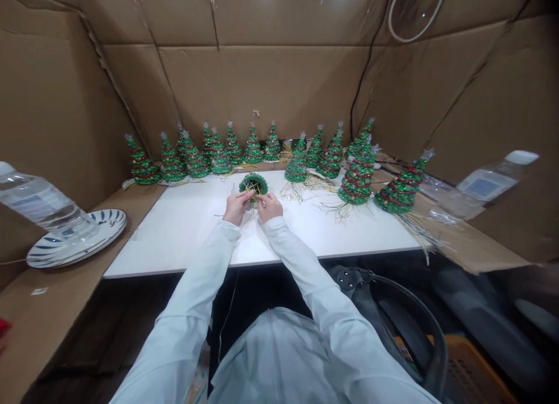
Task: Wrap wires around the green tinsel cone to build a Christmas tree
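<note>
On the white board (183,218) a small green decorative tree (264,181) lies tipped, its round hollow base facing me. Thin yellow and white strands (252,186) stick out of that opening. My left hand (237,206) is at the left of the base with its fingers pinched on the strands. From the right, my right hand (269,207) pinches strands too, its fingertips close to the left ones. The fingers partly cover the lower rim of the base, and the strand ends between them are too small to make out.
Several green trees with red garlands and star tops (297,159) stand along the back and right, some trailing strands. A water bottle (43,206) stands by a striped plate (111,220) at left; another bottle (491,180) is at right. A black bag (393,311) sits below the board's edge. Cardboard walls surround the board.
</note>
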